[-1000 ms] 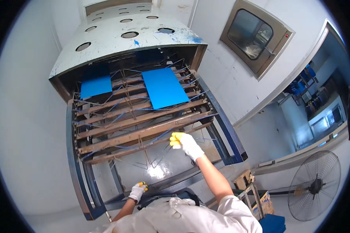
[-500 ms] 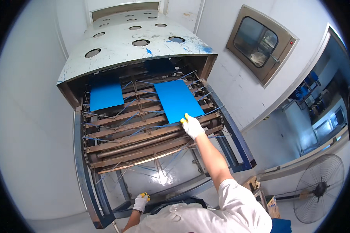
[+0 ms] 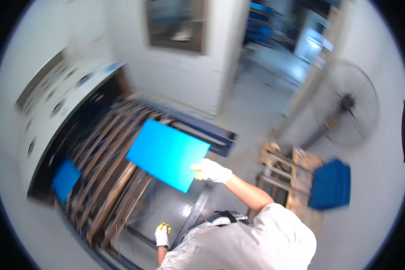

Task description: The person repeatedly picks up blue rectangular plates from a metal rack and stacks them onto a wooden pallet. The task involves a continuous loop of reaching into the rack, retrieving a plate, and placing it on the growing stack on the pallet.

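A flat blue rectangular panel (image 3: 168,153) is pinched at one corner by my right hand (image 3: 213,171), which wears a white glove with yellow fingertips. The panel hangs out over the near right part of the slatted conveyor rack (image 3: 104,164). My left hand (image 3: 162,235), gloved the same way, is low near my body with its fingers curled; whether anything lies in them is too small to make out. A second blue panel (image 3: 66,181) rests on the rack at the left, by the mouth of the white hood.
The white hood with round holes (image 3: 54,96) covers the conveyor's far end. At right, a stack of blue panels (image 3: 330,184) sits on a wooden pallet (image 3: 297,180). A large caged fan (image 3: 346,103) stands behind it. A doorway (image 3: 274,63) opens at the back.
My view has turned to the right. My right hand has lifted the panel off the rack and drawn it toward me. The left hand stays low near my body.
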The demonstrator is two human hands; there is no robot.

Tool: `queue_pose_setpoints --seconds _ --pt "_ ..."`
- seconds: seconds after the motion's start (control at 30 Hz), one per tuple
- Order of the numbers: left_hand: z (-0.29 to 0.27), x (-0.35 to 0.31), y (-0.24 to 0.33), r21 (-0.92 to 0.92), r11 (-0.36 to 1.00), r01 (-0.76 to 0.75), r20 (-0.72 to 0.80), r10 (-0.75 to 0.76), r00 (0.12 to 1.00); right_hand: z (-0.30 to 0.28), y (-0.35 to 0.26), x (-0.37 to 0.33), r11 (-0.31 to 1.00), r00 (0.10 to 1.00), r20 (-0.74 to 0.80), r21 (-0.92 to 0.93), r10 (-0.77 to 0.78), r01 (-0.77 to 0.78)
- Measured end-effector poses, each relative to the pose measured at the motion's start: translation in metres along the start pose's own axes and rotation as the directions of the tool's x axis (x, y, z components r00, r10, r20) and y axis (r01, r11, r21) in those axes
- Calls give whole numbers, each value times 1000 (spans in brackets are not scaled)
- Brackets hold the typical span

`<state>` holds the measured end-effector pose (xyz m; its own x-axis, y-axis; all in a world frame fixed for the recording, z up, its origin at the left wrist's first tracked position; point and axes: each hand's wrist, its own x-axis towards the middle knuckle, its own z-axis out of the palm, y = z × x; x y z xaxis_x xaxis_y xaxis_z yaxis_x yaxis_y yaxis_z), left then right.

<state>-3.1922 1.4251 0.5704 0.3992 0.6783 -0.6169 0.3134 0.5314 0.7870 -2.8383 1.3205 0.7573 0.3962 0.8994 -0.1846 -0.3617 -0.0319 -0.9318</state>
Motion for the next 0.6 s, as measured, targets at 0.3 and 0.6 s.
queue_pose_setpoints --seconds 0.3,0.6 --pt "136 30 48 325 931 -168 474 -6 881 -122 -50 -283 993 732 -674 -32 -103 110" --pt "245 -19 41 417 889 -190 606 -116 787 -215 -18 -463 968 -226 -963 -92 -146 -235"
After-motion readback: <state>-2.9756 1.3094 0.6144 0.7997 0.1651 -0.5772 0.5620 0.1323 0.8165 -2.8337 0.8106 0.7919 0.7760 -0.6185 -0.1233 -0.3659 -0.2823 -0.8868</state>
